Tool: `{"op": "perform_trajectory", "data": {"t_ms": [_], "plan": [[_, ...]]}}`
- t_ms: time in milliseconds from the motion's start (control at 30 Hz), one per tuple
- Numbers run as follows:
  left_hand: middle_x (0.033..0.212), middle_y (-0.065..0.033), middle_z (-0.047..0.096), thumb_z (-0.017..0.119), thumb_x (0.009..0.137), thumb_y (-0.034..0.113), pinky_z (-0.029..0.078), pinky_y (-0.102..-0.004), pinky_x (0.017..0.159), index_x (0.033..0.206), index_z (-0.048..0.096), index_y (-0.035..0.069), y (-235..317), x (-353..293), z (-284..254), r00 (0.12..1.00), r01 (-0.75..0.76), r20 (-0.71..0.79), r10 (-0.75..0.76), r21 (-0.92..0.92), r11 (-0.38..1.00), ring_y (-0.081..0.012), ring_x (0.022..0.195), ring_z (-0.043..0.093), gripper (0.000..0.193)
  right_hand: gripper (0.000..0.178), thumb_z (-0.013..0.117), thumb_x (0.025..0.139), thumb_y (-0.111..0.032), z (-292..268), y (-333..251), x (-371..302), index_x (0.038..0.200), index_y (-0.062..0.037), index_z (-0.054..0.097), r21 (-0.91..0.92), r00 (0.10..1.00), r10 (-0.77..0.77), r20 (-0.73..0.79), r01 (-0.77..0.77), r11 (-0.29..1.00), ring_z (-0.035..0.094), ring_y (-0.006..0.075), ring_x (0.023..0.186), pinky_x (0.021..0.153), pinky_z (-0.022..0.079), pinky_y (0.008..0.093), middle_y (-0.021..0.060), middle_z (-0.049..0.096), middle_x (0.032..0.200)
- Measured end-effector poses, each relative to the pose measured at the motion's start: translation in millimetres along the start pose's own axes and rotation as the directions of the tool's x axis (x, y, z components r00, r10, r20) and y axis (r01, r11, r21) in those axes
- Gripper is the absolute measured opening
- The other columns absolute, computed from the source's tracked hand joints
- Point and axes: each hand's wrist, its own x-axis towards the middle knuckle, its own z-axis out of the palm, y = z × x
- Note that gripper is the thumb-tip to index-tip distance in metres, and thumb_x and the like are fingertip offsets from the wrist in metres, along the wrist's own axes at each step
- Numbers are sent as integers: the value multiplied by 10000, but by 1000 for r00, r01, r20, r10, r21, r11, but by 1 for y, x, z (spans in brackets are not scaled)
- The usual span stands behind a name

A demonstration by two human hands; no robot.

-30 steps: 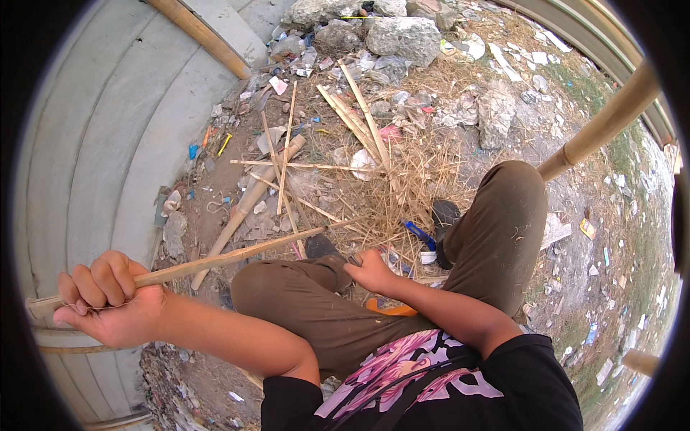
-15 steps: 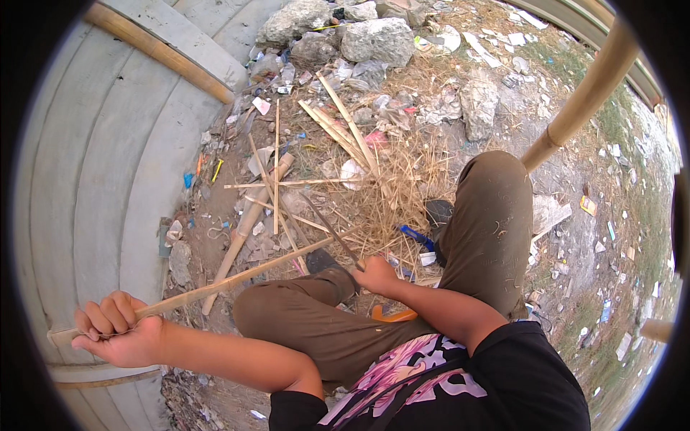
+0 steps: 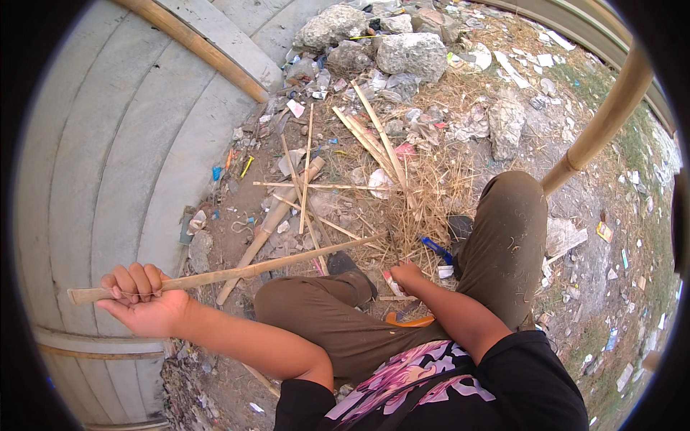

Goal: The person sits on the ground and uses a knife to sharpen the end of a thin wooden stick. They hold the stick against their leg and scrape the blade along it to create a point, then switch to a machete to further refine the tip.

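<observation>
My left hand (image 3: 144, 296) is closed round the near end of a long, flat bamboo strip (image 3: 251, 271). The strip slants up to the right across my bent leg, its far end just above my right hand. My right hand (image 3: 407, 278) is closed at the inner side of my right knee, on a knife (image 3: 394, 250) whose thin dark blade is hard to make out against the straw. The blade points away from me, near the strip's far end. Its handle is mostly hidden by my fingers.
Split bamboo strips (image 3: 309, 169) lie crossed over a thicker bamboo piece (image 3: 267, 224). A blue tool (image 3: 436, 250) rests by my right foot, an orange object (image 3: 410, 322) under my leg. Rocks (image 3: 412, 57) lie ahead, a grey plank wall (image 3: 115, 158) left, a bamboo post (image 3: 596, 126) right.
The view has shifted, so the scene sits further right. The knife blade has swung from pointing up-left beneath the strip to pointing straighter away. My left hand keeps hold of the strip.
</observation>
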Motion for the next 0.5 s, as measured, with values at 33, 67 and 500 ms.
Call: {"op": "perform_trajectory", "data": {"t_ms": [33,67,500], "plan": [[620,28,268,388,1071,446,157,-236,393,801,372,120,2,-1,-5,1000,-5,-9,5,3,1000,-74,472,163,424,341,598,815,-249,1,-5,-10,1017,22,643,-46,997,-73,-33,72,996,634,252,527,465,492,399,188,641,683],[619,29,266,387,1072,446,155,-234,393,799,370,123,2,-2,-6,1000,-5,-16,5,-1,1000,-74,473,159,423,341,602,815,-253,3,-12,-18,974,44,657,-118,995,-100,-2,99,988,630,264,526,485,498,408,185,636,663],[546,55,215,396,1040,560,62,-247,357,783,311,154,-5,-27,60,994,-45,-101,47,15,999,-47,423,92,487,607,404,1062,-437,1,-123,-273,696,32,525,188,300,-842,448,889,417,435,248,514,561,405,431,166,476,555]]}}
